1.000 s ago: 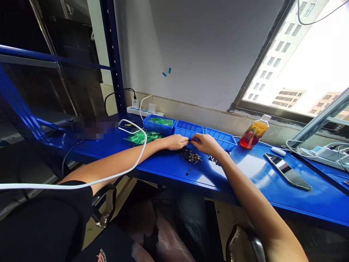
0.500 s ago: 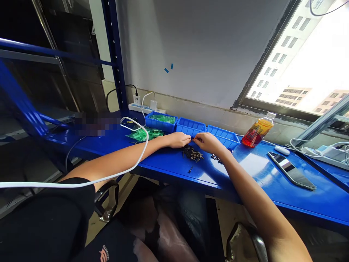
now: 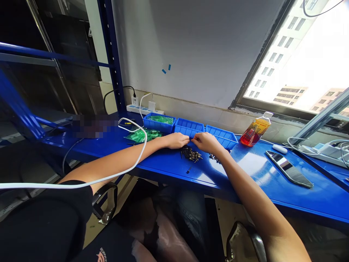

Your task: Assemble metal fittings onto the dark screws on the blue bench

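Right, I'm mid-pick w/ the small dark screws (image 3: 192,154), which lie in a loose heap on the blue bench (image 3: 169,163), just in front of the middle blue tray (image 3: 189,127). My left hand (image 3: 177,140) and right hand (image 3: 206,142) meet fingertip to fingertip just above the heap, both pinched narrow, prob. on one tiny part btwn them, but it's too small to tell what, or whether either hand really grips it. I judge this as the fiddly bit: handling one piece at a time. Next move calls for a fine pinch and a steady wrist, no sweeping, or the heap scatters; one screw (image 3: 188,169) already lies apart near the bench edge. Pose: both forearms stretched forward and converging, left one lying low along the bench, right one coming in at a slant from the right, palms down, knuckles up. A 2nd little clump (image 3: 213,157) sits by my right wrist. Green bags (image 3: 141,135) lie to the left, bottle (image 3: 253,131) and phone (image 3: 289,169) well off right.
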Motion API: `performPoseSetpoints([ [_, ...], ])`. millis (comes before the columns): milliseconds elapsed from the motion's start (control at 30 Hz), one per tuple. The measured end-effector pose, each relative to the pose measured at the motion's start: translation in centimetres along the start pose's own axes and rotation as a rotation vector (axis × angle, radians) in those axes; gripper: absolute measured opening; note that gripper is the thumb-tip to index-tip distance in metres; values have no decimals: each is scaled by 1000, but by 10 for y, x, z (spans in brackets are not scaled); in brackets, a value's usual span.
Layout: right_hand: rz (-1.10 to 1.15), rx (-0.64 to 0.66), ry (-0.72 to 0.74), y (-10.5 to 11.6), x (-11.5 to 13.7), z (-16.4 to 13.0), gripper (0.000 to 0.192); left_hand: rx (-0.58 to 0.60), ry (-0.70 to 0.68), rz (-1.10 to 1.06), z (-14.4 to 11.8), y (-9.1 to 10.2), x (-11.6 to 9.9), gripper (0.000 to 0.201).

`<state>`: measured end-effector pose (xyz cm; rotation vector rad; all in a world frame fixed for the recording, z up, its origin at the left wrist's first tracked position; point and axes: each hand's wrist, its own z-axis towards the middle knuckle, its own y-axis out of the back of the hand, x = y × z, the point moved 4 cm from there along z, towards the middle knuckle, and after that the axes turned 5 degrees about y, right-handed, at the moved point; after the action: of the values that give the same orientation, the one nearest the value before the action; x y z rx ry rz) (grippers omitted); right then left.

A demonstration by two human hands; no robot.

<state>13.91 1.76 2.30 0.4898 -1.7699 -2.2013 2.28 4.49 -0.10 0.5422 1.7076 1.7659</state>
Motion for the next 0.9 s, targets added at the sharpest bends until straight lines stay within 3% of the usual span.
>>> performPoseSetpoints([
  [367,3,-43,-56,2,-4,0,21,2,-6,-2,-1,2,-1,30],
  [700,107,-33,73,-2,1,-1,22,-33,10,-35,-2,1,0,30],
  [900,97,-26,69,-1,0,0,24,-53,24,-63,-3,1,0,30],
])
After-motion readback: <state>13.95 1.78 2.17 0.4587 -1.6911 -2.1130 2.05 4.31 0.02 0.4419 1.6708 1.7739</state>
